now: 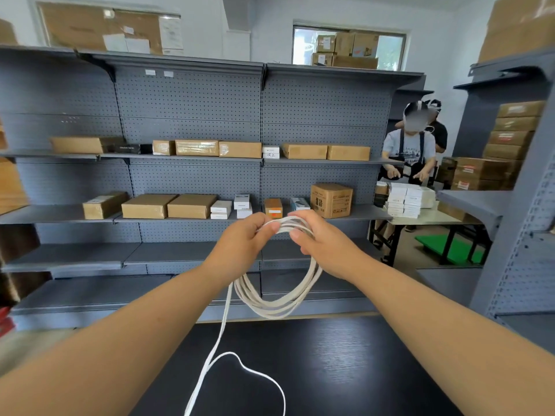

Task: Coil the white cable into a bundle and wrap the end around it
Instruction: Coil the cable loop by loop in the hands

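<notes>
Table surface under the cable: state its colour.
Black, with faint wood grain, on the table; head view.

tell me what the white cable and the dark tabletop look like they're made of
White cable: probably rubbery plastic sheathing, matte; it bends into soft loops and droops limply.
Dark tabletop: looks like black wood-grain laminate or veneer; fine parallel grain lines with a slight sheen. Solid wood can't be ruled out.

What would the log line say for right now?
hands: left, right hold coil top | thin white cable: several loops | tail: loose on black table
</notes>
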Action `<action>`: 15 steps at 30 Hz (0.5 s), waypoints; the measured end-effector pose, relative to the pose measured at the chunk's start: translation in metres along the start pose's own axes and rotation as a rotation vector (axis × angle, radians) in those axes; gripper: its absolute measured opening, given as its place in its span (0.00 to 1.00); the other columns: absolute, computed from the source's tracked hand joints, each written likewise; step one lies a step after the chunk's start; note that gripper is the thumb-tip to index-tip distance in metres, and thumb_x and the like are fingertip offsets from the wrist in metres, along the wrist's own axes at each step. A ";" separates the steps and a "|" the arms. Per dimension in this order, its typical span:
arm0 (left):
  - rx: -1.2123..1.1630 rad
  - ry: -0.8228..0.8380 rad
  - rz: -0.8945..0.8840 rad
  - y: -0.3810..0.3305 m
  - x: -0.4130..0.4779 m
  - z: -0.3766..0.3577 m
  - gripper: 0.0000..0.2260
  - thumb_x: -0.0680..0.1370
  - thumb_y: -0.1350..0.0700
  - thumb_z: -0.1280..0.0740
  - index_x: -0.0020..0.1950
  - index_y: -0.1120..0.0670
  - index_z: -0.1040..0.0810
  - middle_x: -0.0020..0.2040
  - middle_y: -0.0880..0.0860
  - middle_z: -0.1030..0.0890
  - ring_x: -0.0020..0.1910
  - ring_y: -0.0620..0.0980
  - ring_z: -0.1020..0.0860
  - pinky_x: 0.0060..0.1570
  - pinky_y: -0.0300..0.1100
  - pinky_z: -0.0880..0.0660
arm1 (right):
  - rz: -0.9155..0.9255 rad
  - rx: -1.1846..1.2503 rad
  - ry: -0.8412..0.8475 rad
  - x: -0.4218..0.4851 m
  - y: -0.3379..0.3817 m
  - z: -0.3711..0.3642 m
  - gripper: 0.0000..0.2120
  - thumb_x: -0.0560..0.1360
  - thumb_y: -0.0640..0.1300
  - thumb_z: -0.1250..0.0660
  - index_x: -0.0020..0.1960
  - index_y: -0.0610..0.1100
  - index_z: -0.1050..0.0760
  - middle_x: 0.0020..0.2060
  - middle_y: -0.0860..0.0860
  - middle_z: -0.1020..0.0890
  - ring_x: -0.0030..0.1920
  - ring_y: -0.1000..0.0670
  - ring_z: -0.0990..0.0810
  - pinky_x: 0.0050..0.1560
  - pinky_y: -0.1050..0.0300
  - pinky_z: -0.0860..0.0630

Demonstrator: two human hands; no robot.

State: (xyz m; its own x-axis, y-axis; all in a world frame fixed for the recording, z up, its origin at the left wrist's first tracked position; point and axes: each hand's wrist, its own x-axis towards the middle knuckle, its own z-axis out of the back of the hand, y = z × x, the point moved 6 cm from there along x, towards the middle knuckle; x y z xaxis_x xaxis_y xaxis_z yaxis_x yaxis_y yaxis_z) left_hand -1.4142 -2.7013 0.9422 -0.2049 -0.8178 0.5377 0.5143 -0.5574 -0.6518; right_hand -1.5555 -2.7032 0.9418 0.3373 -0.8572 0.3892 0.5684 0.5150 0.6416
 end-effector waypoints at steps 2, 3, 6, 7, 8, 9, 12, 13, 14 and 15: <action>-0.020 0.044 0.001 0.000 0.001 -0.001 0.12 0.80 0.51 0.41 0.45 0.58 0.25 0.29 0.47 0.35 0.26 0.40 0.37 0.28 0.32 0.38 | 0.026 -0.076 0.006 0.001 0.004 -0.001 0.14 0.79 0.47 0.42 0.64 0.49 0.33 0.44 0.57 0.27 0.44 0.54 0.27 0.51 0.52 0.26; -0.056 0.060 0.019 0.001 0.001 -0.001 0.13 0.80 0.51 0.41 0.45 0.59 0.25 0.29 0.47 0.35 0.26 0.40 0.37 0.28 0.32 0.38 | 0.045 -0.100 -0.008 0.000 0.006 -0.001 0.13 0.79 0.46 0.43 0.63 0.47 0.32 0.41 0.57 0.27 0.41 0.56 0.28 0.47 0.54 0.28; -0.176 0.090 0.098 0.006 -0.001 -0.003 0.12 0.80 0.49 0.40 0.44 0.56 0.25 0.30 0.48 0.31 0.26 0.43 0.34 0.29 0.36 0.35 | 0.085 -0.184 -0.089 -0.001 0.010 0.001 0.10 0.80 0.45 0.44 0.59 0.44 0.30 0.36 0.57 0.29 0.38 0.53 0.29 0.40 0.59 0.37; -0.201 0.092 0.116 0.006 -0.002 -0.005 0.12 0.80 0.49 0.40 0.43 0.56 0.25 0.30 0.48 0.30 0.26 0.44 0.33 0.30 0.36 0.33 | 0.089 -0.209 -0.112 -0.002 0.011 0.002 0.10 0.80 0.45 0.44 0.58 0.43 0.30 0.37 0.56 0.28 0.40 0.52 0.29 0.38 0.58 0.38; -0.224 0.089 0.131 0.007 -0.003 -0.006 0.13 0.80 0.50 0.40 0.44 0.57 0.25 0.30 0.49 0.29 0.25 0.45 0.32 0.29 0.36 0.32 | 0.093 -0.223 -0.127 -0.002 0.011 0.002 0.10 0.80 0.45 0.44 0.58 0.42 0.29 0.37 0.56 0.29 0.42 0.52 0.29 0.36 0.59 0.39; -0.243 0.085 0.143 0.007 -0.005 -0.006 0.13 0.80 0.50 0.40 0.44 0.58 0.25 0.31 0.49 0.28 0.25 0.45 0.31 0.29 0.34 0.32 | 0.094 -0.229 -0.136 -0.003 0.011 0.002 0.10 0.80 0.45 0.44 0.57 0.42 0.29 0.36 0.57 0.30 0.42 0.52 0.30 0.34 0.62 0.38; -0.261 0.049 0.151 0.007 -0.009 -0.007 0.11 0.79 0.50 0.39 0.42 0.55 0.25 0.32 0.48 0.27 0.28 0.42 0.30 0.31 0.31 0.33 | 0.080 -0.230 -0.142 -0.003 0.009 0.001 0.10 0.80 0.45 0.44 0.57 0.42 0.29 0.34 0.57 0.31 0.40 0.51 0.30 0.34 0.69 0.38; -0.247 0.025 0.146 0.006 -0.010 -0.007 0.10 0.79 0.49 0.39 0.42 0.53 0.24 0.34 0.47 0.26 0.31 0.41 0.29 0.34 0.30 0.33 | 0.073 -0.224 -0.146 -0.003 0.008 0.002 0.10 0.80 0.45 0.44 0.56 0.42 0.29 0.34 0.56 0.30 0.40 0.50 0.30 0.33 0.68 0.38; -0.244 0.003 0.153 0.007 -0.011 -0.007 0.08 0.78 0.49 0.38 0.44 0.50 0.24 0.37 0.46 0.25 0.34 0.39 0.29 0.36 0.26 0.33 | 0.068 -0.213 -0.154 -0.004 0.007 0.003 0.10 0.80 0.45 0.45 0.57 0.42 0.29 0.34 0.56 0.30 0.40 0.50 0.30 0.33 0.65 0.38; -0.259 -0.010 0.182 0.008 -0.013 -0.008 0.06 0.78 0.49 0.38 0.48 0.49 0.24 0.42 0.44 0.24 0.39 0.37 0.27 0.38 0.23 0.33 | 0.063 -0.198 -0.167 -0.004 0.006 0.005 0.10 0.80 0.45 0.45 0.57 0.42 0.29 0.35 0.54 0.29 0.40 0.50 0.30 0.33 0.60 0.38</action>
State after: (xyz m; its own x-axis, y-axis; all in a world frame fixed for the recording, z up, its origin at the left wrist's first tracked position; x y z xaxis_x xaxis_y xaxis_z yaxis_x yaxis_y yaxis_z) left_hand -1.4135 -2.6964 0.9255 -0.1204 -0.9069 0.4039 0.3122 -0.4208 -0.8518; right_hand -1.5574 -2.6967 0.9471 0.2575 -0.8023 0.5385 0.6914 0.5423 0.4774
